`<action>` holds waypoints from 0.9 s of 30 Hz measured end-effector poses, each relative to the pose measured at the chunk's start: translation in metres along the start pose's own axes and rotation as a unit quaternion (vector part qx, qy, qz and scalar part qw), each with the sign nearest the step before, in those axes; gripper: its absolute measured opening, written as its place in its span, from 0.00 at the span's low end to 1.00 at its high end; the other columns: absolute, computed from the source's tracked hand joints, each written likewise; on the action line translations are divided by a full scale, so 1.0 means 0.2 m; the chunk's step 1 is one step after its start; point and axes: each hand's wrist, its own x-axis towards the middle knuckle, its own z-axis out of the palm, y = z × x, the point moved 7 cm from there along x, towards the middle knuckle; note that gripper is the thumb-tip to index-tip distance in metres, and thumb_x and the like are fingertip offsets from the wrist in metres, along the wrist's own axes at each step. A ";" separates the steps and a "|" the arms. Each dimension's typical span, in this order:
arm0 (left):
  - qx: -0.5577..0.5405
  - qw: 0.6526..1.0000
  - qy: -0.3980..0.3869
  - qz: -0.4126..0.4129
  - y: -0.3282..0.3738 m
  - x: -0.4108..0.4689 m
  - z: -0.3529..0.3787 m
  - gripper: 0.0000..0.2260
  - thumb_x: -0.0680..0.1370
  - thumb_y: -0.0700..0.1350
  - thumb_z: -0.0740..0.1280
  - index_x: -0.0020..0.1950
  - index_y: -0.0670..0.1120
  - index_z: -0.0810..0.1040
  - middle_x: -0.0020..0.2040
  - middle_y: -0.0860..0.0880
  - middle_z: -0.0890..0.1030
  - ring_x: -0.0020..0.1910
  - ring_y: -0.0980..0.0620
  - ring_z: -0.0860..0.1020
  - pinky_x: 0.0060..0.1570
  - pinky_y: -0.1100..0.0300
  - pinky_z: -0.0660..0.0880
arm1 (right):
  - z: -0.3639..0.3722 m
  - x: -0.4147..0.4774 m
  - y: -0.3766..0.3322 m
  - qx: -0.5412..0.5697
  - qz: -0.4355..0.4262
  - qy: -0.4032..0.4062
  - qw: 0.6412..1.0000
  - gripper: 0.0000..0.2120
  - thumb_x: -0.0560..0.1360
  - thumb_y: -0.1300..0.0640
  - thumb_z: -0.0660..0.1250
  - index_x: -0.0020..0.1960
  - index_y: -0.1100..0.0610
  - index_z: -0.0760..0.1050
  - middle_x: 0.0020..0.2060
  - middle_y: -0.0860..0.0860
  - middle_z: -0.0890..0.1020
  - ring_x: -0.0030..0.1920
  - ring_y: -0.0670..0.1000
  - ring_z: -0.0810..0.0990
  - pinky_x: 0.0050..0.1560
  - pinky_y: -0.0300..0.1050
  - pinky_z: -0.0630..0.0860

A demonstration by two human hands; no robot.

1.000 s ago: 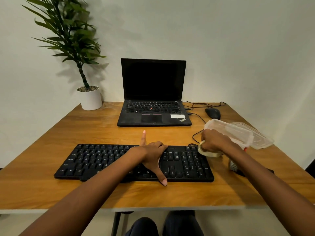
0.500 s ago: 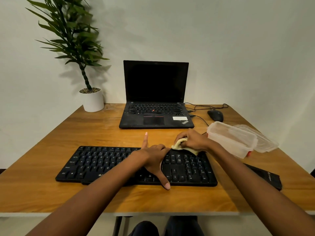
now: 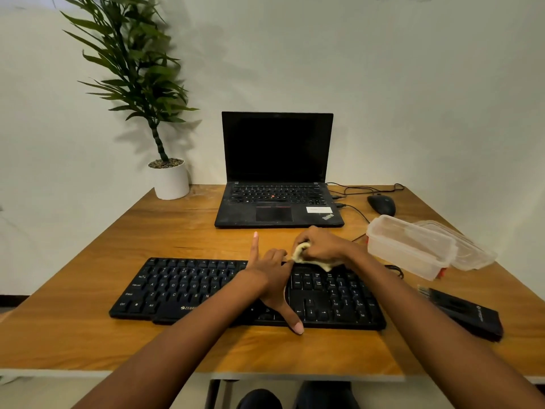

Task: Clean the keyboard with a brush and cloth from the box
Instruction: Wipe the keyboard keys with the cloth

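Right hand [image 3: 321, 246] has brought cloth [image 3: 302, 255] from box [image 3: 410, 246] to keyboard [image 3: 182, 287] far edge, grip closed round it | left hand [image 3: 272, 276] spread, bracing | we judge wiping begun.

The right hand [image 3: 321, 246] hides most of the cloth [image 3: 301, 251].

Open laptop [image 3: 277, 172], potted plant [image 3: 169, 181], mouse [image 3: 381, 204], wooden table [image 3: 177, 231]

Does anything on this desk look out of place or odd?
Only one thing: the clear box at the right stands open, lid beside it, and something red pokes out under its near corner, so it may not sit flat. Nothing looks spilled or broken.
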 end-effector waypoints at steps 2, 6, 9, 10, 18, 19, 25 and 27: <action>0.001 1.000 0.016 -0.026 -0.02 -0.01 0.01 0.58 0.59 0.75 0.66 0.77 0.42 0.50 0.75 0.43 0.57 0.76 0.45 0.51 0.56 0.31 0.21 | 0.04 0.03 -0.04 0.032 -0.012 -0.011 0.999 0.11 0.70 0.70 0.63 0.49 0.64 0.80 0.43 0.54 0.79 0.43 0.49 0.75 0.45 0.42 0.71; -0.012 0.999 0.023 -0.043 -0.05 -0.04 0.02 0.57 0.59 0.77 0.65 0.75 0.42 0.55 0.73 0.44 0.62 0.74 0.45 0.57 0.57 0.31 0.21 | -0.06 -0.10 0.08 0.024 -0.011 -0.014 1.000 0.08 0.70 0.68 0.66 0.48 0.62 0.80 0.42 0.49 0.79 0.43 0.46 0.76 0.47 0.41 0.71; -0.006 0.999 0.027 -0.033 -0.04 -0.03 0.01 0.57 0.58 0.78 0.64 0.74 0.41 0.58 0.71 0.44 0.64 0.73 0.45 0.59 0.57 0.31 0.21 | -0.16 -0.22 0.21 -0.013 0.016 -0.001 1.000 0.09 0.69 0.69 0.67 0.44 0.58 0.81 0.40 0.48 0.80 0.42 0.45 0.76 0.47 0.42 0.72; -0.005 0.999 0.031 -0.029 -0.03 -0.03 0.01 0.56 0.58 0.78 0.64 0.73 0.41 0.58 0.71 0.44 0.65 0.73 0.45 0.60 0.57 0.31 0.21 | -0.17 -0.23 0.22 -0.024 0.020 0.005 1.000 0.10 0.69 0.69 0.67 0.44 0.58 0.82 0.40 0.49 0.81 0.42 0.45 0.76 0.47 0.42 0.72; -0.052 0.995 0.075 -0.035 -0.05 -0.11 0.04 0.57 0.61 0.77 0.63 0.77 0.43 0.49 0.77 0.45 0.55 0.76 0.48 0.50 0.57 0.32 0.21 | 0.05 0.01 -0.12 0.000 -0.042 0.035 0.999 0.07 0.70 0.68 0.67 0.46 0.61 0.81 0.44 0.53 0.82 0.41 0.44 0.74 0.42 0.36 0.70; -0.052 0.994 0.090 -0.034 -0.05 -0.14 0.05 0.57 0.62 0.77 0.62 0.78 0.44 0.46 0.78 0.46 0.50 0.77 0.49 0.46 0.58 0.32 0.22 | 0.05 0.02 -0.12 0.004 -0.045 0.034 0.998 0.07 0.70 0.68 0.67 0.46 0.61 0.81 0.45 0.54 0.82 0.41 0.44 0.75 0.42 0.36 0.70; -0.076 0.982 0.158 -0.065 -0.37 -0.39 0.24 0.55 0.55 0.82 0.44 0.77 0.56 0.41 0.78 0.53 0.41 0.74 0.57 0.35 0.57 0.43 0.17 | -0.03 -0.07 0.05 -0.009 -0.010 0.038 0.999 0.09 0.70 0.68 0.68 0.48 0.60 0.81 0.46 0.51 0.81 0.40 0.38 0.73 0.41 0.28 0.68; -0.085 0.977 0.174 -0.085 -0.44 -0.44 0.28 0.56 0.53 0.83 0.39 0.77 0.57 0.46 0.78 0.54 0.46 0.76 0.56 0.40 0.60 0.42 0.19 | -0.01 -0.04 0.00 -0.001 -0.019 0.035 0.999 0.09 0.70 0.68 0.67 0.48 0.60 0.81 0.45 0.51 0.80 0.41 0.39 0.73 0.41 0.30 0.68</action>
